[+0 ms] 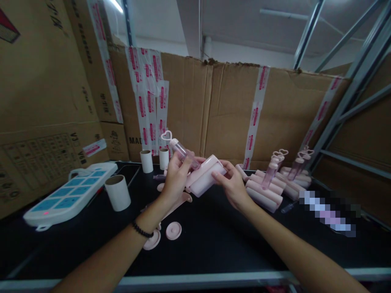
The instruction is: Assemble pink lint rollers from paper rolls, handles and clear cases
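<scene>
My left hand is closed around a clear tube with a pink cap and a heart-shaped loop on top. The tube tilts up to the left, its lower end against a pale pink double-barrelled plastic casing. Thumb and fingers of my right hand grip that casing at its right end. Whether the tube is joined to the casing, I cannot tell. Under my left wrist lie round pink discs and a pale pink long piece, partly hidden by the forearm.
To the right lie several pink casings, with capped clear tubes standing on them. A white power strip and a white cardboard roll are at left; two smaller rolls stand behind. Taped cardboard walls the black table.
</scene>
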Demonstrator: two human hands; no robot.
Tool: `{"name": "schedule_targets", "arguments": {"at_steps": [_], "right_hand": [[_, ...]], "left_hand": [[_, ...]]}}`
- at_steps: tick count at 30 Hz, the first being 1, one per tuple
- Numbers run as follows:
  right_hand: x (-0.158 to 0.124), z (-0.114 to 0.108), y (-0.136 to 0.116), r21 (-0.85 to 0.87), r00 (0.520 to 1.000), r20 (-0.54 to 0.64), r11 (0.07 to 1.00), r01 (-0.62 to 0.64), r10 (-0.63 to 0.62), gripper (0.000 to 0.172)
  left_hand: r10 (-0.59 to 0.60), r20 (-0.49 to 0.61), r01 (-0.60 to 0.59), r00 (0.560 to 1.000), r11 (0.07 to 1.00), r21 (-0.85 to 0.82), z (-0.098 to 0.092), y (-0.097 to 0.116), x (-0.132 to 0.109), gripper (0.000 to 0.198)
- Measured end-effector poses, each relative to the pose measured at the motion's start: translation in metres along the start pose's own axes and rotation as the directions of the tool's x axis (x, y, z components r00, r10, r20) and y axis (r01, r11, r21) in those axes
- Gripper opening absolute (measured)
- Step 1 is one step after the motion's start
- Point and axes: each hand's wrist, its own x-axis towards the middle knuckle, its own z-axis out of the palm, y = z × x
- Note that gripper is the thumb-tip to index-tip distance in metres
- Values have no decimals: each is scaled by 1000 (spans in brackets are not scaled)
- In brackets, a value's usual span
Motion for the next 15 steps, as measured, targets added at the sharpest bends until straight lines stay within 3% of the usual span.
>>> {"name": "schedule_targets", "arguments": {"at_steps": [3, 6, 11, 15], "right_hand": [[0, 5, -1, 146, 999, -26, 989, -21, 25, 41], [1, 7, -4, 278, 997, -74, 960, 43, -23, 35], [3, 6, -4, 296, 997, -63, 954, 50, -32, 36], [1, 5, -1, 290, 999, -35, 957, 34, -26, 38]], "left_hand": [[-13, 16, 12, 1000, 1000, 10, -2, 3, 0, 42], [-80, 37, 77, 996, 994, 77, -6, 3, 0, 47], [-120, 155, 111, 981, 992, 63, -9, 0, 0, 49], [-86, 138, 77, 987, 994, 72, -9, 0, 1, 49]]}}
